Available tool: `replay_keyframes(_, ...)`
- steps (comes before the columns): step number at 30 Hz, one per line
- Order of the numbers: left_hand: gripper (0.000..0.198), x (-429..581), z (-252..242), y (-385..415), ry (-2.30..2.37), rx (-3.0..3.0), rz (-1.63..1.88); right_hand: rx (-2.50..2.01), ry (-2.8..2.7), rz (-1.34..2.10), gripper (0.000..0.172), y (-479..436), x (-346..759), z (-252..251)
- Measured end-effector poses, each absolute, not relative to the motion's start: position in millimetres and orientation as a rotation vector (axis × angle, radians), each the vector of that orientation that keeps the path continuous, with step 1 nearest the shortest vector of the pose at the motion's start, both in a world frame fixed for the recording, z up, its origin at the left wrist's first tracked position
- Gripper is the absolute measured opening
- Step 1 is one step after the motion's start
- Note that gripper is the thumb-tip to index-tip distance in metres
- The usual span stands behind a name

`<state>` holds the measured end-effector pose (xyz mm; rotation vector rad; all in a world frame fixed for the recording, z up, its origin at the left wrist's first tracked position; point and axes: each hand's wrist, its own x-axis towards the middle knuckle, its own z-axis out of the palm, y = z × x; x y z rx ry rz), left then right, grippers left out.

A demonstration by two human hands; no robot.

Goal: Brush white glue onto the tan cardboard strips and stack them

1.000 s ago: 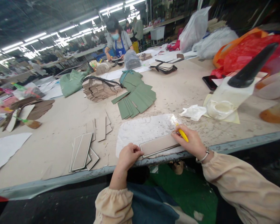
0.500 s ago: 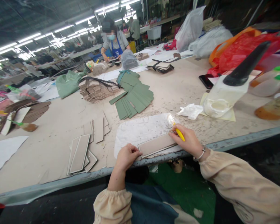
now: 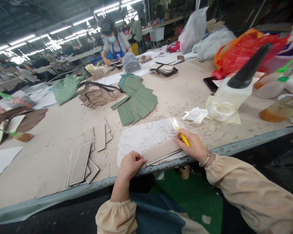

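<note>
**Two hands on one strip, brush in the right**

At the lower middle of the frame, the left hand (image 3: 132, 164) pinches the near left corner of a beige strip (image 3: 161, 152) between thumb and fingertips. The right hand (image 3: 192, 144) grasps a yellow brush (image 3: 184, 139), its white-coated tip pointing up and away, while its fingertips meet the strip's right end. The strip lies along the table's front edge, partly over a white sheet (image 3: 141, 138).

Good handling here, I judge, means light, even pressure at both ends, so the strip's border stays straight and the thin piece does not bow. The brush tip is best angled clear of the beige face, since a smear could mark it.

At lower left, edged strips (image 3: 79, 165) overlap in a loose pile, with plain strips (image 3: 101, 138) just beyond. Farther up, green pieces (image 3: 136, 107) fan out at centre; a crumpled tissue (image 3: 195, 115) and a white bottle (image 3: 230, 94) stand to the right. At upper centre, a person in a blue apron (image 3: 117, 50) works across the table (image 3: 183, 79).
</note>
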<state>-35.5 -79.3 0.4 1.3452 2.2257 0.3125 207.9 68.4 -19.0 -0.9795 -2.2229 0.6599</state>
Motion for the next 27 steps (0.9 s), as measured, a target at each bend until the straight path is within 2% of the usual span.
replay_keyframes(27,0.014,-33.5,2.6,-76.9,2.244,1.346,0.264,-0.968,-2.336,0.632,0.006,69.3,209.3,-23.5)
